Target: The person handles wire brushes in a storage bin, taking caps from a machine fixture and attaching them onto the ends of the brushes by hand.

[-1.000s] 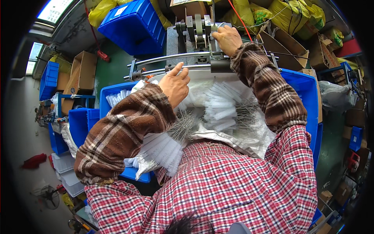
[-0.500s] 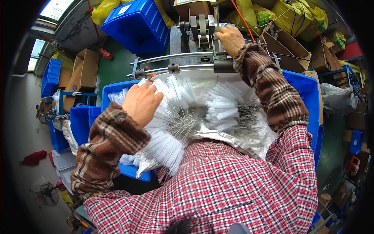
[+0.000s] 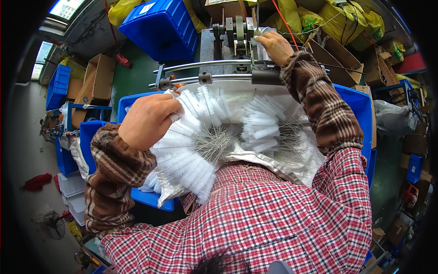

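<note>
White brushes [image 3: 182, 146] lie in front of the seated-looking worker, spread like a fan on the left, with a second pile on the right. The left fan's stems meet near the middle, bristles outward, probably so the bristles are not crushed. They rest over a pale sheet [image 3: 308, 160] in a blue bin [image 3: 353, 93], which likely catches strays.

The left hand [image 3: 148, 119] hangs over the fan's upper left, fingers curled and nearly together. White shows at its fingertips; I cannot tell whether it grips a brush or only covers them. The right hand [image 3: 276, 47] reaches to the machine [image 3: 239, 29] beyond, fingers bent at its right side, perhaps steadying something; what they hold is too small to tell.

The bristles look stiff and feathery, the stems thin, looped wire; the sheet is crinkled. Two smooth round metal rails [image 3: 187, 67] cross in front of the machine's upright wheel. The sleeves [image 3: 324, 105] are fuzzy brown plaid, the shirt [image 3: 273, 210] red check. Farther off are a ribbed blue crate [image 3: 159, 32] and bulging yellow bags [image 3: 337, 27].
</note>
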The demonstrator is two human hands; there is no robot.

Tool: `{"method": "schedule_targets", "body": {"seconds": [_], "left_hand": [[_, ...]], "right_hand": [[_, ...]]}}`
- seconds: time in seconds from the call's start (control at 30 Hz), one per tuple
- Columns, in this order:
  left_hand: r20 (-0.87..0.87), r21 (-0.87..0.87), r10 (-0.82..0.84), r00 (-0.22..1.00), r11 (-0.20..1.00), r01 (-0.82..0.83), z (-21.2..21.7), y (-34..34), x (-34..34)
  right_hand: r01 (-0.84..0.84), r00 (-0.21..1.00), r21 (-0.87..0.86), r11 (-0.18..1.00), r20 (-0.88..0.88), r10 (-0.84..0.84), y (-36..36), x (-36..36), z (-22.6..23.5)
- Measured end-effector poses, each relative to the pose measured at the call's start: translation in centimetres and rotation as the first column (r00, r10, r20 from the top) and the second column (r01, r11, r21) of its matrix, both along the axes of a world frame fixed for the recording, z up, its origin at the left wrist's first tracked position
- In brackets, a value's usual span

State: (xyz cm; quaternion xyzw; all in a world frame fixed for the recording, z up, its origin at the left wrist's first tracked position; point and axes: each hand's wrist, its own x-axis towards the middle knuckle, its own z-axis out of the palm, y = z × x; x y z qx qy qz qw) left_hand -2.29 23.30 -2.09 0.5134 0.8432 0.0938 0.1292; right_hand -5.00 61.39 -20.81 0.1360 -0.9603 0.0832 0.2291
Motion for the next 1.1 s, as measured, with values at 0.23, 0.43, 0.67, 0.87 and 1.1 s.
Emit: {"method": "schedule_targets", "body": {"seconds": [0.23,0.43,0.67,0.87,1.1], "left_hand": [[0.223,0.096,0.173,0.959,0.976,-0.198,3.6,-0.8,-0.8],[0.305,0.158,0.175,0.936,0.96,-0.231,3.2,-0.7,-1.0],[0.352,0.128,0.043,0.935,0.987,-0.094,0.0,2.5,-1.0],[0.351,0.154,0.015,0.936,0.985,-0.073,-1.0,3.6,-1.1],[0.504,0.132,0.027,0.863,0.985,-0.108,-2.6,5.3,-2.2]], "right_hand": [[0.448,0.888,0.199,0.871,0.015,-0.46,0.4,6.4,2.1],[0.406,0.914,0.071,0.911,-0.022,-0.406,-1.3,5.0,0.9],[0.335,0.942,0.058,0.94,-0.056,-0.332,-7.4,1.6,1.5],[0.333,0.943,0.091,0.938,-0.045,-0.33,-5.3,3.0,1.4],[0.323,0.945,-0.047,0.945,-0.033,-0.325,1.9,4.4,1.0]]}}
